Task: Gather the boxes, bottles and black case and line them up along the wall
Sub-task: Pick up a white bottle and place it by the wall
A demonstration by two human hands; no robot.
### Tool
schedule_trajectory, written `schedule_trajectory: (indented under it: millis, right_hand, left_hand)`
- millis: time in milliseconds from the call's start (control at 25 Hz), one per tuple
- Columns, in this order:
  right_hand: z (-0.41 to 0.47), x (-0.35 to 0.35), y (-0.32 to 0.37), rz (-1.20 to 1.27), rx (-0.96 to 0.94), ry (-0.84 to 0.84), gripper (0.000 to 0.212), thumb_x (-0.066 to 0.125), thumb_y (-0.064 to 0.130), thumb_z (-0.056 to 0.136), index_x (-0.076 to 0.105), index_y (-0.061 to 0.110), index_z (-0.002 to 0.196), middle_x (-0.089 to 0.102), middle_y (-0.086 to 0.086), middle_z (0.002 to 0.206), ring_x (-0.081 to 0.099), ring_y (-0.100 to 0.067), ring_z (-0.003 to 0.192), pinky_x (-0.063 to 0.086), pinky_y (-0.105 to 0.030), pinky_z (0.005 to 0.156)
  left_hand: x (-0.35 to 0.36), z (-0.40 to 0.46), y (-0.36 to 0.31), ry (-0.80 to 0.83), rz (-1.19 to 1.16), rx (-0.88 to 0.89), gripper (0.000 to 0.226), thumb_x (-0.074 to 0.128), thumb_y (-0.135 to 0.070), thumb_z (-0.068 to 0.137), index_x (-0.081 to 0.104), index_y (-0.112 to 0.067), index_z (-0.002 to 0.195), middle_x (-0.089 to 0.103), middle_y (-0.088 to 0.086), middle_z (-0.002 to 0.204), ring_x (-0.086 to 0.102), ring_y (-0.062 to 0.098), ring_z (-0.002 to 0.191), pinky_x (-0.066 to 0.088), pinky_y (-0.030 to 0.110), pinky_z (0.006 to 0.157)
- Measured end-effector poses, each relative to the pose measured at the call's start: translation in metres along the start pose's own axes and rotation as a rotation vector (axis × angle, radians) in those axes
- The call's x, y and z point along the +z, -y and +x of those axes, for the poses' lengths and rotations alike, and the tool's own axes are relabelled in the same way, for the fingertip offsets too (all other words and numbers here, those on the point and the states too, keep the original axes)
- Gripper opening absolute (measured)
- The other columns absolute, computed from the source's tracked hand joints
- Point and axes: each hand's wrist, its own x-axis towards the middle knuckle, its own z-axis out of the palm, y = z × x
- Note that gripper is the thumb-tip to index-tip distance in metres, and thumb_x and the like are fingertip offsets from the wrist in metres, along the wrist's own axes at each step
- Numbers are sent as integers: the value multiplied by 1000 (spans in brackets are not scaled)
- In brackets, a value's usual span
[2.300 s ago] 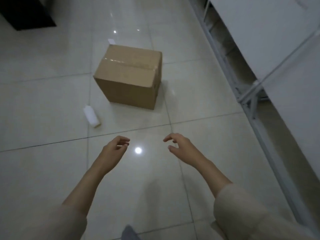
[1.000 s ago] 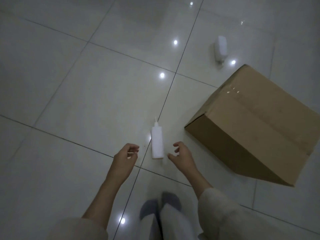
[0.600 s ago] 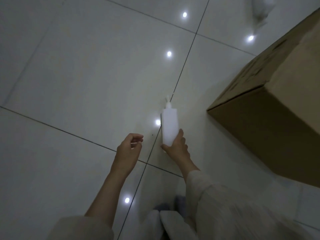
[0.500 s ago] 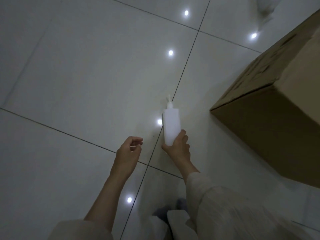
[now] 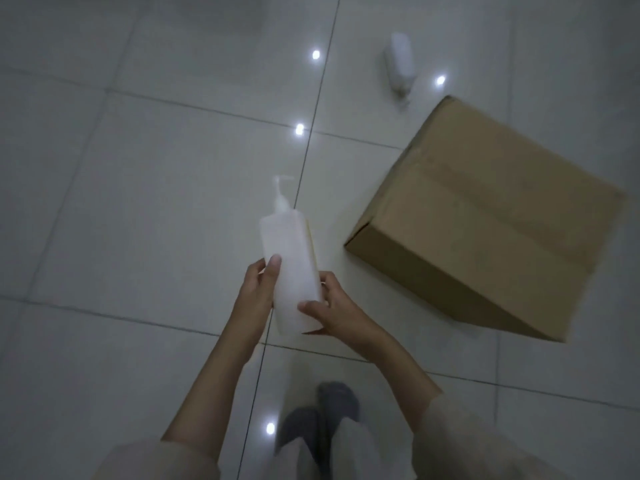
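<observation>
cardboard box (image 5: 485, 216) right, floor (image 5: 138, 202) open left

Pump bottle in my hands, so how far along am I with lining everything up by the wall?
Early on. Nothing looks lined up: no wall shows in this view. In hand: the pump bottle, held off the floor by the left hand and right hand. Left: the cardboard box sits mid-floor, and a second white bottle lies beyond it. The black case is not in view.

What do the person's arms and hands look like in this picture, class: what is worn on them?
Both hands, left hand and right hand, are bare, with no gloves, rings or watch in view. The forearms are bare too. Loose, pale beige sleeves are pushed up towards the elbows on both arms.
</observation>
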Motion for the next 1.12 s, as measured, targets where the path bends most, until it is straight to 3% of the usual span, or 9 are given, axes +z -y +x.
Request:
schedule_trajectory:
  millis: [80, 160, 280, 440, 560, 680, 880, 1000, 1120]
  right_hand:
    - [-37, -11, 44, -29, -93, -1, 51, 61, 28, 81, 32, 26, 123, 50, 1, 118, 56, -6, 98, 56, -19, 67]
    - [-74, -26, 84, -49, -187, -41, 55, 62, 30, 78, 34, 26, 125, 52, 5, 119, 57, -5, 99, 53, -15, 68]
    - [-123, -49, 127, -63, -290, -178, 50, 63, 32, 84, 39, 28, 128, 53, 0, 126, 57, -15, 111, 53, -33, 92]
    - [-199, -85, 161, 74, -432, -469, 46, 56, 40, 87, 41, 27, 128, 56, 4, 116, 60, -3, 98, 55, -19, 75]
    - [-267, -121, 160, 79, -516, -694, 51, 59, 39, 85, 38, 28, 130, 54, 5, 121, 59, -11, 105, 54, -26, 80]
    - [-344, -155, 136, 27, -566, -909, 44, 59, 33, 87, 44, 29, 127, 52, 16, 114, 54, -6, 105, 49, -12, 78]
    - [-480, -198, 47, 33, -558, -1187, 13, 58, 22, 89, 66, 26, 98, 55, 2, 112, 54, 2, 90, 47, -8, 73]
    - [-556, -213, -27, 56, -493, -1264, 14, 60, 19, 87, 67, 26, 96, 56, 0, 107, 55, -8, 84, 43, -7, 69]
    - [-623, -227, -108, 178, -418, -1308, 9, 62, 17, 85, 67, 17, 92, 58, -4, 107, 57, -19, 88, 41, -11, 70]
  left_hand:
    - [16, -19, -52, 62, 9, 93, 70, 41, -70, 66, 46, -25, 120, 63, -5, 105, 63, 10, 93, 52, 24, 69]
    - [34, -36, -100, 74, 11, 208, 62, 45, -68, 63, 49, -29, 111, 65, -6, 100, 66, 5, 82, 52, 17, 59]
    - [65, -64, -152, 106, 12, 364, 53, 52, -62, 63, 53, -28, 104, 65, -9, 95, 66, 6, 80, 51, 12, 52]
    - [118, -111, -190, 251, 206, 563, 65, 66, -55, 65, 46, -28, 120, 56, -20, 102, 59, 0, 89, 51, 12, 58]
    - [173, -149, -191, 419, 322, 626, 67, 74, -51, 63, 41, -36, 120, 54, -19, 107, 58, 7, 98, 52, 24, 72]
    - [233, -197, -175, 547, 392, 701, 71, 79, -48, 55, 39, -39, 113, 53, -19, 108, 55, 3, 99, 46, 18, 71]
    - [337, -285, -115, 701, 535, 873, 71, 82, -34, 60, 37, -35, 114, 45, -18, 111, 46, 2, 100, 39, 11, 77]
    - [403, -349, -54, 785, 583, 874, 72, 82, -27, 62, 38, -27, 120, 46, -7, 119, 47, 8, 105, 44, 19, 82]
    - [461, -419, 17, 918, 661, 869, 72, 81, -23, 65, 40, -19, 123, 47, 1, 122, 51, 12, 107, 42, 8, 82]
